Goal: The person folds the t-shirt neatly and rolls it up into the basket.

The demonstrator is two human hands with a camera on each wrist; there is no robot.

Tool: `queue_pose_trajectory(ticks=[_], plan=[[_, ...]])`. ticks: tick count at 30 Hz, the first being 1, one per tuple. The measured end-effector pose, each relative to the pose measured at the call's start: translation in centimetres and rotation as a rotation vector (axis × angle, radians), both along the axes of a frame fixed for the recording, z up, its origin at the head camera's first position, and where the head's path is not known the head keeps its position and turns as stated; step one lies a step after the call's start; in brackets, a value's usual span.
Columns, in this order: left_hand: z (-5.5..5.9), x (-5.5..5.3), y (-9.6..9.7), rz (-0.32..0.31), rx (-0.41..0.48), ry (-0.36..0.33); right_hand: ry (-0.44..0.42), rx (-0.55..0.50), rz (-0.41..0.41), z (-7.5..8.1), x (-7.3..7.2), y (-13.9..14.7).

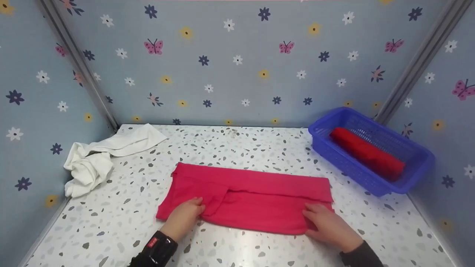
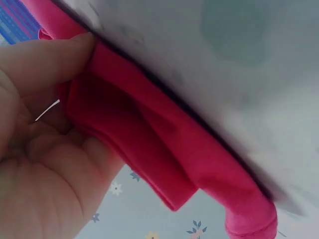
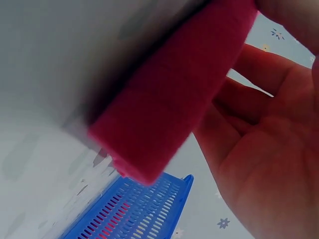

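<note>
A pink-red garment (image 1: 259,207) lies folded into a long strip on the speckled tabletop, with a sleeve-like flap over its left part. At the near edge, my left hand (image 1: 185,215) pinches the cloth, thumb against the rim and fingers on the other side of the layers, as the left wrist view shows. My right hand (image 1: 330,226) grips the near right corner between thumb and fingers. In the right wrist view the folded edge of the garment (image 3: 164,94) passes between the thumb and fingers, partly hidden by the hand.
A blue plastic basket (image 1: 336,157) stands at the back right, holding a rolled red cloth (image 1: 367,152). Crumpled white cloth (image 1: 89,168) lies at the left by the wall. Flower-patterned panels (image 1: 237,81) enclose the tabletop (image 1: 230,146) at the back and sides.
</note>
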State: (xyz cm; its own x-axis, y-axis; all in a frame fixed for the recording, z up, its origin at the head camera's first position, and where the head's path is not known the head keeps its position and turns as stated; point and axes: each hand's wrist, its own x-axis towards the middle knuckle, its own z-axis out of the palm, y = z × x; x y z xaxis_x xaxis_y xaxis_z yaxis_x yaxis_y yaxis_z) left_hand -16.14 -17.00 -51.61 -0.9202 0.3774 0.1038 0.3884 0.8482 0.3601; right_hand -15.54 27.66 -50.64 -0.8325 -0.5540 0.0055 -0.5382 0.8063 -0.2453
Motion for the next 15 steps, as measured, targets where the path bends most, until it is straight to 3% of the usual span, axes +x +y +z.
queue_pose_trajectory(ticks=[7,15], plan=[[-0.3,-2.5,0.2,0.057,0.054,-0.016,0.019,-0.005,-0.007,-0.1,-1.1,-0.7],[-0.3,-5.4,0.4,0.076,0.036,-0.019,-0.008,-0.011,-0.052,0.1,-2.5,-1.2]])
